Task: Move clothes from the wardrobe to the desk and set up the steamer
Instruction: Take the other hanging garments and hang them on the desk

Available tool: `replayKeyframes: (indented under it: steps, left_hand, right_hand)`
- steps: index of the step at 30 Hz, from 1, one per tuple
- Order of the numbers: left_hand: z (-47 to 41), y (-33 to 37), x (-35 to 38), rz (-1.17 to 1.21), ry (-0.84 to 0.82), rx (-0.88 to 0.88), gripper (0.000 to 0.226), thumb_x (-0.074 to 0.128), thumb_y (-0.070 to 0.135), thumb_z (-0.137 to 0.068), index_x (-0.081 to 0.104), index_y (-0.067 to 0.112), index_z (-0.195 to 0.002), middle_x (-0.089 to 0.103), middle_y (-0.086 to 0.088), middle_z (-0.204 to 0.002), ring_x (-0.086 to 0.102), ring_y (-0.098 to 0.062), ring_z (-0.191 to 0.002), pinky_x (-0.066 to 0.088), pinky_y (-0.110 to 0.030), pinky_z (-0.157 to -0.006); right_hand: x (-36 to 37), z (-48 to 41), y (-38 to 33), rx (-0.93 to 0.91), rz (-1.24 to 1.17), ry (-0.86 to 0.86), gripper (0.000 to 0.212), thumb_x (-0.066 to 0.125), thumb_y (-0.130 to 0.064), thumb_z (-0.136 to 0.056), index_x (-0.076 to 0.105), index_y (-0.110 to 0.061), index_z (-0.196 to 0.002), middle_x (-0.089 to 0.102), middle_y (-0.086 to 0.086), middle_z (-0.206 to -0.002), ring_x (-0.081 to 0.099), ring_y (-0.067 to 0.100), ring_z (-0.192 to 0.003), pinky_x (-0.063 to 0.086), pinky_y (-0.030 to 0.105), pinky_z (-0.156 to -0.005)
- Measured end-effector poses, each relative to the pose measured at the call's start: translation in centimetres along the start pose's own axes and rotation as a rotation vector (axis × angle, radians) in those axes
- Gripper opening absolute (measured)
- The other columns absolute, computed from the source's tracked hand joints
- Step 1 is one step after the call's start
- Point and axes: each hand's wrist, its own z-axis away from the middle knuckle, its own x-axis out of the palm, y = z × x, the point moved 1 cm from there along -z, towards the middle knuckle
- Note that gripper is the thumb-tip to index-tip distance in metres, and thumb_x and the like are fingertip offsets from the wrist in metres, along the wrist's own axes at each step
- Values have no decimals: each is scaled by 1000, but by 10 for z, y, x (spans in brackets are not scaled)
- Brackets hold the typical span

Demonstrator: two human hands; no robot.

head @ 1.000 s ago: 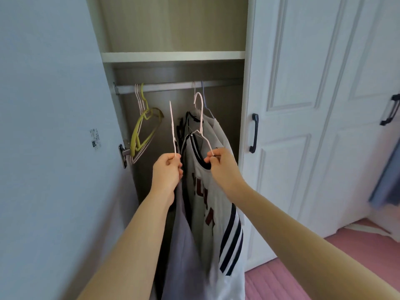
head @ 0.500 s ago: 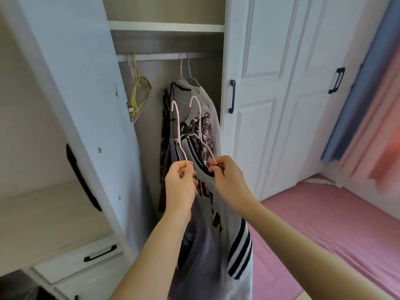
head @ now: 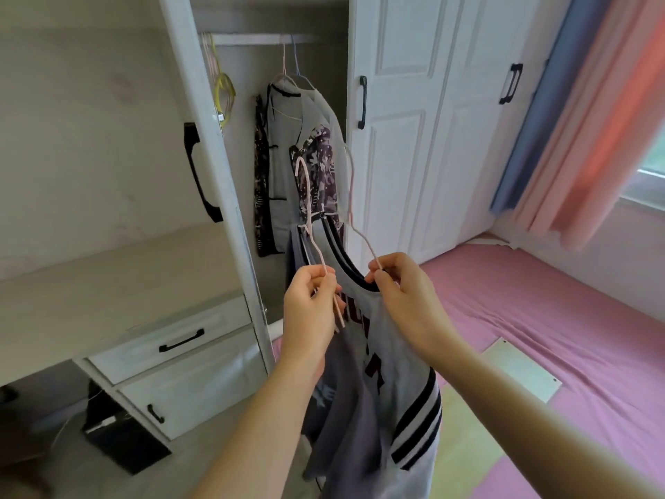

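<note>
The left hand point(head: 312, 304) grips a pink hanger point(head: 312, 225) with a grey garment point(head: 342, 397); the right hand point(head: 403, 293) pinches a second hanger point(head: 354, 210) carrying the striped jersey point(head: 399, 390), both just outside the open wardrobe point(head: 216, 145).

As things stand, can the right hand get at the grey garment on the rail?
Probably not yet. The right hand is pinched on a pink hanger carrying the striped jersey, so it is occupied. The grey garment hangs behind the jersey, with the wardrobe open. Free the hand first.
</note>
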Motion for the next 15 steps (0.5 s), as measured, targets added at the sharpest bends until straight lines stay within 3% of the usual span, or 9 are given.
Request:
replayKeyframes:
  steps: [4,10,15]
  left_hand:
    - [46,-5,-12,-6,-42,-26,9,53,16,-96,62,18,-96,63,1,-79,63,-9,-70,53,-23,-67]
    - [93,-5,-15,46,-92,-60,6,58,14,-93,64,16,-92,66,3,-75,65,-13,-76,55,-29,-78]
    - [128,1,-9,57,-121,-37,2,65,13,-88,65,15,-89,64,1,-77,62,-14,-78,53,-29,-78]
  right_hand:
    - [-8,47,3,41,20,9,17,43,-17,-98,56,-19,-109,63,-7,-100,60,11,-89,45,10,-64]
    - [-25,91,6,19,46,17,16,43,-22,-99,57,-20,-93,64,1,-90,56,15,-77,42,15,-56]
    - [-37,119,5,15,17,-8,15,45,-27,-98,58,-22,-91,65,-3,-93,59,12,-88,49,28,-76]
